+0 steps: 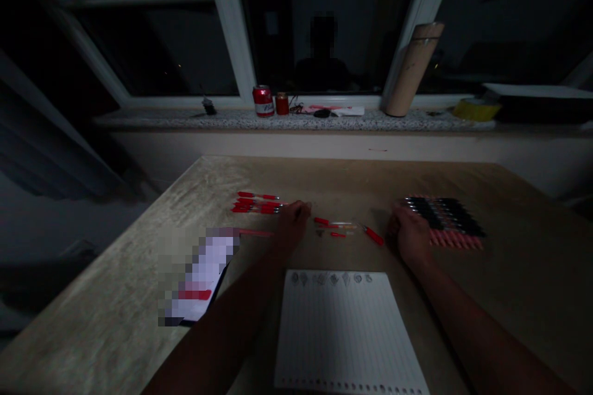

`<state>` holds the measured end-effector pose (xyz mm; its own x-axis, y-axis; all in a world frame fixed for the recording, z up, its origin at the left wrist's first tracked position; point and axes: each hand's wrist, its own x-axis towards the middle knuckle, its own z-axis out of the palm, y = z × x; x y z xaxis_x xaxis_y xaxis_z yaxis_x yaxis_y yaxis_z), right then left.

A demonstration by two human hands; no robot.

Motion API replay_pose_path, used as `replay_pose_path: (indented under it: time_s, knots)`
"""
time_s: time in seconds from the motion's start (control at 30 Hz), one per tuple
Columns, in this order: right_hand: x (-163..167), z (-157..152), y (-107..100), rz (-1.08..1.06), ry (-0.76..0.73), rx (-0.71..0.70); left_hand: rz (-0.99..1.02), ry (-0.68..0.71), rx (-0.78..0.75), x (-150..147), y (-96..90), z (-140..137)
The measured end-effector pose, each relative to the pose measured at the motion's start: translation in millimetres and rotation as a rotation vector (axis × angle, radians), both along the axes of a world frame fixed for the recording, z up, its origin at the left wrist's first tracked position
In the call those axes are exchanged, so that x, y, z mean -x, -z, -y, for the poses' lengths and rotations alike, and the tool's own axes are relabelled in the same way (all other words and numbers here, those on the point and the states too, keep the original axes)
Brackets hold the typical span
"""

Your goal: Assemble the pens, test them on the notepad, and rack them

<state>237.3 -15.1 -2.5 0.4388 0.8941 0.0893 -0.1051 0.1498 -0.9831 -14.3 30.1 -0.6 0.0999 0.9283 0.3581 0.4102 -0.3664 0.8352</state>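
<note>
My left hand (294, 217) is closed just right of a small group of red pens (254, 202); whatever its fingertips hold is too dim to make out. To the right, my right hand (410, 236) has its fingers curled beside a neat row of black and pink pens (447, 219); anything inside it is hidden. Between the hands lie loose pen parts: a red barrel piece (373, 236), another red piece (321, 221) by a clear tube, and a small red part (338, 235). A lined notepad (345, 333) with pencil sketches at its top lies nearer me.
A lit phone (204, 274) lies left of my left forearm. Behind the table (115, 296), the windowsill (222, 122) carries a red can (263, 101), a smaller red container (281, 103), a tall tan cylinder (414, 71) and yellow tape (476, 110).
</note>
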Motion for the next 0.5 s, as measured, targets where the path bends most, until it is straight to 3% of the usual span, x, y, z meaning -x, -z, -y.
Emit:
replay_pose_path:
  time_s: [0.13, 0.23, 0.37, 0.5]
  knots:
    - [1.9, 5.3, -2.6, 0.549, -0.03, -0.053, -0.182, 0.074, -0.125, -3.7, -2.4, 4.5]
    - [6.0, 6.2, -5.6, 0.866, -0.139, -0.161, -0.316, 0.168, -0.211, -7.1, -4.2, 7.6]
    - [10.5, 4.0, -5.3, 1.125, -0.243, -0.335, -0.497, 0.252, -0.286, -10.1, -4.9, 11.2]
    - [12.0, 3.5, -4.5, 1.261, -0.309, -0.349, -0.614, 0.285, -0.308, -11.7, -4.0, 13.7]
